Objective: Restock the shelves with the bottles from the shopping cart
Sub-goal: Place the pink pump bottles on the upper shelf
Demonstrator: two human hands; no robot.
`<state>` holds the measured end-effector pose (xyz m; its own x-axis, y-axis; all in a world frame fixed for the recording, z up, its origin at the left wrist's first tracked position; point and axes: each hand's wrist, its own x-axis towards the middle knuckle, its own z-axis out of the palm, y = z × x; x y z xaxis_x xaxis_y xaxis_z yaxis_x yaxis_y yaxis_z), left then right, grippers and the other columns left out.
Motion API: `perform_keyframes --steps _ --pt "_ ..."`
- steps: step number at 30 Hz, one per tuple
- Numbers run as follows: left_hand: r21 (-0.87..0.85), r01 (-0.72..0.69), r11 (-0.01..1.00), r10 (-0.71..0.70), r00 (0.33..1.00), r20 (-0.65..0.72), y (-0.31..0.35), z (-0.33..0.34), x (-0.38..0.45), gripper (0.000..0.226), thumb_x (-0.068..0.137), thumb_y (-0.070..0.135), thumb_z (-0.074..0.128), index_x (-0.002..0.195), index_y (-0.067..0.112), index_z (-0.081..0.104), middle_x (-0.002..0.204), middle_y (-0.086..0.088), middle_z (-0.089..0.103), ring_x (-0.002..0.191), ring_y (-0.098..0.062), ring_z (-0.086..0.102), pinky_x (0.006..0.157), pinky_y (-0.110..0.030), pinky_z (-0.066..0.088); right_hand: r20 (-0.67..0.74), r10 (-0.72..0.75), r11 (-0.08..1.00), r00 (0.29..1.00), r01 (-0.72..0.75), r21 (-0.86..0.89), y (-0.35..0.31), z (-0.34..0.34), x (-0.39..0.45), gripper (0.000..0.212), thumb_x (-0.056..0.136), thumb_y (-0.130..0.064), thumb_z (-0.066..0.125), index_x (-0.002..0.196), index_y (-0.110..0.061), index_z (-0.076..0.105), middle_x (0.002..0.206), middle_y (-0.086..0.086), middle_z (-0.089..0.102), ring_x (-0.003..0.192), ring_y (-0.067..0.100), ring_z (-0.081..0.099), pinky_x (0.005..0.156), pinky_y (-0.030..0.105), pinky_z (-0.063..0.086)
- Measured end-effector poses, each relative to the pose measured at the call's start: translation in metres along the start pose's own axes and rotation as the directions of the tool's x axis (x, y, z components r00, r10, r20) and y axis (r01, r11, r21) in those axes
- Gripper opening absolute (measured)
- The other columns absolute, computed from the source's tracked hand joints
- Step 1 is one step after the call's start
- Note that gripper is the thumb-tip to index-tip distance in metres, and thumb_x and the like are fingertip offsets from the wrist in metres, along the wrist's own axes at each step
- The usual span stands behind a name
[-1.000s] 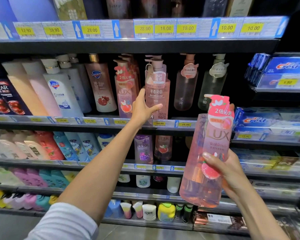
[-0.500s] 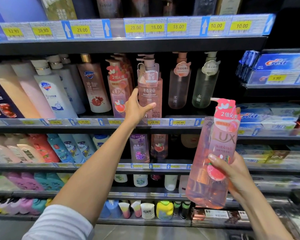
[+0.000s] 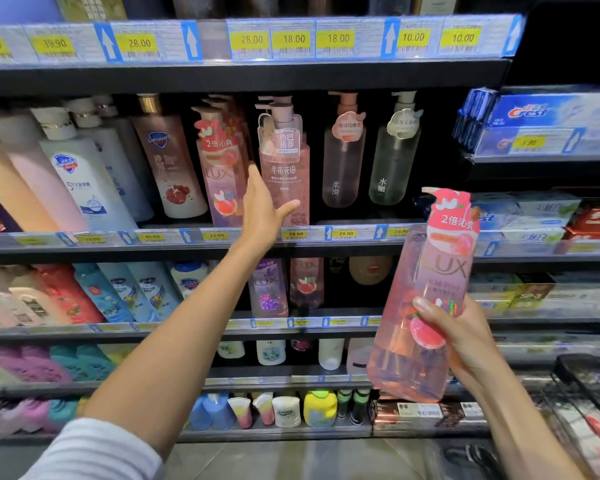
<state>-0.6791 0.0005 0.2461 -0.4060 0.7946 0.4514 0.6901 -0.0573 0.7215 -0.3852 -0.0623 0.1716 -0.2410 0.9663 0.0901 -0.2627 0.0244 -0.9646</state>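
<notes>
Right hand [image 3: 465,337] gripped tall translucent pink LUX pump bottle [image 3: 426,299] by lower body, tilted, held in front of shelving, not yet shelved. Left hand [image 3: 264,209] reached to black metal shelf [image 3: 201,249], fingers straight and spread, against pink clear pump bottle with Chinese label [image 3: 284,174], just beside matching pink LUX bottles [image 3: 222,171]. Step judged: clearing slot in LUX row. Next move likely needs gap widened, bottle turned upright, slid in label-forward. Cart barely visible at right edge.
</notes>
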Motion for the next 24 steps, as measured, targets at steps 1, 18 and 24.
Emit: perform_keyframes --steps 1,18,24 --pt "0.071 -0.061 0.996 0.066 0.995 -0.070 0.001 0.002 -0.011 0.077 0.091 0.018 0.065 0.148 -0.001 0.017 0.153 -0.017 0.030 0.140 -0.026 0.030 0.110 -0.023 0.022 0.005 0.001 1.000 1.000 -0.001 -0.003 0.002 0.001 0.001 0.042 0.064 -0.018 0.075 0.105 -0.016 0.064 0.091 0.003 0.074 0.080 0.015 0.071 0.065 0.026 0.056" --pt "0.343 -0.895 0.286 0.628 0.445 0.638 -0.247 0.116 -0.129 0.044 0.068 0.025 0.078 0.108 0.010 0.070 0.123 -0.014 0.064 0.106 -0.027 0.065 0.092 -0.038 0.052 -0.004 -0.020 0.983 1.000 0.019 -0.185 0.146 0.001 0.045 0.082 0.038 -0.025 0.090 0.111 -0.002 0.061 0.092 0.003 0.076 0.080 0.014 0.071 0.066 0.022 0.055" --pt "0.416 -0.908 0.038 0.724 0.312 0.615 -0.292 0.139 -0.115 0.037 0.089 0.018 0.047 0.123 0.005 0.050 0.129 -0.010 0.060 0.111 -0.026 0.058 0.102 -0.038 0.036 0.006 -0.187 0.945 0.982 0.182 -0.273 0.157 0.011 0.092 0.083 0.040 -0.034 0.090 0.114 -0.010 0.061 0.100 -0.004 0.075 0.090 0.012 0.071 0.072 0.022 0.055"
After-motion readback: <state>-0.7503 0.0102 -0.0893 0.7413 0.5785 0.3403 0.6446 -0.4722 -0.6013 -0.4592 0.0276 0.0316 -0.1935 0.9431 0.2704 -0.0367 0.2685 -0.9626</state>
